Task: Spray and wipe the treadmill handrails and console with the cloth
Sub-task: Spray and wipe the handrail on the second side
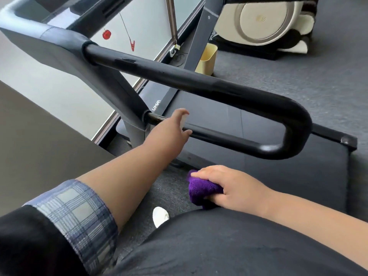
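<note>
The treadmill's black looped handrail [199, 82] runs from the console [39, 42] at upper left to a bend at the right. My left hand [173, 128] reaches out beside the loop's lower bar [225, 138] and grips a small white spray bottle [184, 120], which the fingers mostly hide. Lower down, my right hand [231, 186] holds a bunched purple cloth [201, 189] in front of my body, apart from the rail.
The dark treadmill belt [278, 176] lies under the rail on grey carpet. A yellow bin [207, 58] stands by the upright, with a cream exercise machine [260, 20] behind it. A window [139, 32] fills the far left. A red clip [132, 45] hangs from the console.
</note>
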Action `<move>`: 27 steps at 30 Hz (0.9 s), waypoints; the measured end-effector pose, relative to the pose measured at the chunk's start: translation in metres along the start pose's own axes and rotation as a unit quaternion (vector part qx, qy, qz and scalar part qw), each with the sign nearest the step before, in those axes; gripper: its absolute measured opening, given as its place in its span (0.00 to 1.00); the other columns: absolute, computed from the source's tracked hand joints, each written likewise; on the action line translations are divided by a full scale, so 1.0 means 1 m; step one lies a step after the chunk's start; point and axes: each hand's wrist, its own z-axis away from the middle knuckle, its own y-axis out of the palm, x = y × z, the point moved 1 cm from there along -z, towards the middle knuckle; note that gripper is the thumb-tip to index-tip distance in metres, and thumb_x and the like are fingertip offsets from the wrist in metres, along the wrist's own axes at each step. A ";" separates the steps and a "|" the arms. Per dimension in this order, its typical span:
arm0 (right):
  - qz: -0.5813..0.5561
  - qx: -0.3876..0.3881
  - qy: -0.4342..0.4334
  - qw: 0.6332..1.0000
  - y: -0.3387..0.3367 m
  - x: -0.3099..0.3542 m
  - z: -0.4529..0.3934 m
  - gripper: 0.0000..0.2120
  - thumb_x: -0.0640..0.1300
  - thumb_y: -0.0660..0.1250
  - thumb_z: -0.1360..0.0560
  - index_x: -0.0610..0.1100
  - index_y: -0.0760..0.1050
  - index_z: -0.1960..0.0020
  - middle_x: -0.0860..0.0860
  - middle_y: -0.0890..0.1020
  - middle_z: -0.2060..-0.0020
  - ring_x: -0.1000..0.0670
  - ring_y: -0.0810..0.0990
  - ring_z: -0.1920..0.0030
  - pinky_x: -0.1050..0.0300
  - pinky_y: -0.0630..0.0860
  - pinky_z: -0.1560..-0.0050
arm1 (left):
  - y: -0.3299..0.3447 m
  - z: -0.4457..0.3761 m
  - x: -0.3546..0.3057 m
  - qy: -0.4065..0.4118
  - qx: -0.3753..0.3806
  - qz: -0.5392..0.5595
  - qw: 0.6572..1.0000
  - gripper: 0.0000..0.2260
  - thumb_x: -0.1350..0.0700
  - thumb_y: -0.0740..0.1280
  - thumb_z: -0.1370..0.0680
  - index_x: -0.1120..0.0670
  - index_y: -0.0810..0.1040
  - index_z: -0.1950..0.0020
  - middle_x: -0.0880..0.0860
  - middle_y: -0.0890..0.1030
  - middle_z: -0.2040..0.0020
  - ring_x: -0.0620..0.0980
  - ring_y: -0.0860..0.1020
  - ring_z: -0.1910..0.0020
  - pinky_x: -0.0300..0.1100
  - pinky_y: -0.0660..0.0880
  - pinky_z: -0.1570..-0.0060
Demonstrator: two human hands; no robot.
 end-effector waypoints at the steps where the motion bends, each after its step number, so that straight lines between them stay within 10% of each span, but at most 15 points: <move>1: 0.003 0.001 0.001 1.000 -0.001 0.000 0.002 0.30 0.41 0.69 0.26 0.59 0.69 0.27 0.77 0.64 0.40 0.78 0.59 0.36 0.81 0.52 0.38 | 0.006 0.004 -0.011 0.017 0.005 -0.005 1.000 0.20 0.45 0.67 0.22 0.38 0.62 0.34 0.43 0.72 0.68 0.41 0.72 0.72 0.39 0.62 0.74; 6: 0.009 0.002 0.009 1.000 -0.005 -0.006 0.022 0.30 0.43 0.68 0.26 0.58 0.69 0.27 0.62 0.73 0.32 0.66 0.64 0.33 0.80 0.54 0.39 | 0.029 0.014 -0.051 0.035 0.045 -0.007 0.998 0.17 0.46 0.66 0.21 0.41 0.65 0.35 0.42 0.70 0.66 0.38 0.70 0.69 0.40 0.62 0.72; 10: -0.006 -0.009 0.020 1.000 -0.010 -0.011 0.043 0.30 0.44 0.65 0.28 0.60 0.70 0.28 0.63 0.73 0.35 0.75 0.61 0.37 0.81 0.54 0.40 | 0.033 0.027 -0.066 0.031 0.033 0.008 0.999 0.21 0.46 0.67 0.21 0.41 0.64 0.31 0.42 0.72 0.66 0.39 0.71 0.69 0.38 0.63 0.72; 19: 0.020 -0.007 0.046 0.999 -0.017 -0.019 0.070 0.32 0.42 0.68 0.25 0.63 0.66 0.26 0.59 0.74 0.35 0.61 0.68 0.35 0.64 0.66 0.35 | 0.043 0.052 -0.118 0.054 0.062 0.090 0.992 0.17 0.45 0.68 0.22 0.40 0.67 0.35 0.43 0.74 0.64 0.39 0.73 0.67 0.36 0.65 0.70; 27: -0.011 -0.072 0.020 0.997 -0.022 -0.023 0.084 0.29 0.46 0.72 0.24 0.59 0.68 0.26 0.65 0.71 0.36 0.69 0.65 0.35 0.77 0.57 0.35 | 0.027 0.067 -0.088 -0.051 0.038 0.140 0.988 0.23 0.42 0.69 0.23 0.37 0.65 0.31 0.46 0.80 0.53 0.46 0.82 0.63 0.49 0.80 0.57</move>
